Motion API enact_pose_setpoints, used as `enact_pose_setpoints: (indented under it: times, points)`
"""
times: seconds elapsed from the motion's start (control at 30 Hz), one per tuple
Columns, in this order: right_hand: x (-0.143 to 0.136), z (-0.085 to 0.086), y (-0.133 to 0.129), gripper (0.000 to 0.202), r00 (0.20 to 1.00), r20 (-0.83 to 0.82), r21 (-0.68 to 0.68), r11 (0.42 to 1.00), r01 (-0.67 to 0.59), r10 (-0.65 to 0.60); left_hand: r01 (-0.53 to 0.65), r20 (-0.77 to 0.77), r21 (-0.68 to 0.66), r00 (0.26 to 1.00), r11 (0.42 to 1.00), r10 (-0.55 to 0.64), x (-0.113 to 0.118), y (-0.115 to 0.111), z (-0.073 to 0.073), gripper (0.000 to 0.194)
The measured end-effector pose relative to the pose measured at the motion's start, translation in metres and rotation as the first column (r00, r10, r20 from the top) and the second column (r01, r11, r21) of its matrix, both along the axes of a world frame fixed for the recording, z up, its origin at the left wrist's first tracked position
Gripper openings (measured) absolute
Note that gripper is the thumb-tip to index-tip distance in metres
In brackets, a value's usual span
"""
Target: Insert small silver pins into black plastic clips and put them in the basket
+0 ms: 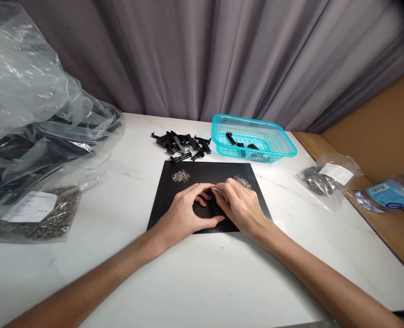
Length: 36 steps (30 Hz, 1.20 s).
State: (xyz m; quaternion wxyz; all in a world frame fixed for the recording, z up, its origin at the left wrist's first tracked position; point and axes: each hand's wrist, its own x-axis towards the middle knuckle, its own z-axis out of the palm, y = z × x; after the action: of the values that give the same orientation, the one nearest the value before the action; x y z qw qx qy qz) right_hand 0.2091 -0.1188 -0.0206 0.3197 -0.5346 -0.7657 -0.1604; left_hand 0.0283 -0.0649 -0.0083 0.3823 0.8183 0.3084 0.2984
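Observation:
Over a black mat (162, 205), my left hand (183, 210) grips a slim black plastic part (216, 207), its thumb at the near end and its fingertips at the far end. My right hand (242, 206) is closed in a pinch at the far end of that part. A thin, shiny metal piece (217, 189) shows at its fingertips; its full shape is hidden. One heap of small metal pieces (181, 176) lies on the mat beyond my left hand. Another similar heap (242, 182) is partly covered by my right hand.
Behind the mat lies a pile of black plastic parts (179, 143). Beside it, a blue basket (283, 148) contains several more. Bags of metal pieces lie left (51, 218) and right (319, 180). A large clear plastic bag (51, 109) takes up the far left; a blue-labelled package (389, 196) is right.

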Motion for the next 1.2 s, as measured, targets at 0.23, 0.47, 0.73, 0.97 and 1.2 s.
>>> enact_pose_setpoints:
  times: [0.23,0.47,0.73,0.97,1.2]
  points:
    - [-0.0020,-0.0004,-0.0038,0.023,1.000,-0.012,-0.088,0.996,0.011,-0.012,-0.007,-0.026,0.008,1.000,1.000,0.007,-0.0008,-0.0002,-0.0019,0.058]
    - [0.0004,0.0017,-0.0053,0.019,0.999,-0.048,-0.155,0.988,-0.027,0.020,0.002,-0.058,0.053,0.998,0.999,0.001,-0.0016,-0.0001,-0.0035,0.057]
    - [-0.0009,0.0038,-0.0031,0.017,0.996,-0.090,-0.197,0.980,-0.013,-0.005,0.008,-0.072,0.076,0.997,0.997,-0.003,-0.0004,0.0006,-0.0042,0.052]
    - [-0.0044,0.0007,-0.0030,0.015,0.976,-0.218,-0.219,0.975,-0.024,-0.025,0.003,-0.074,0.064,0.997,0.998,0.002,0.0009,0.0015,-0.0045,0.052]
    - [0.0041,-0.0047,-0.0046,0.008,0.907,-0.418,-0.184,0.973,-0.136,0.048,-0.019,-0.066,0.026,0.998,0.999,0.021,0.0005,0.0008,-0.0025,0.058]
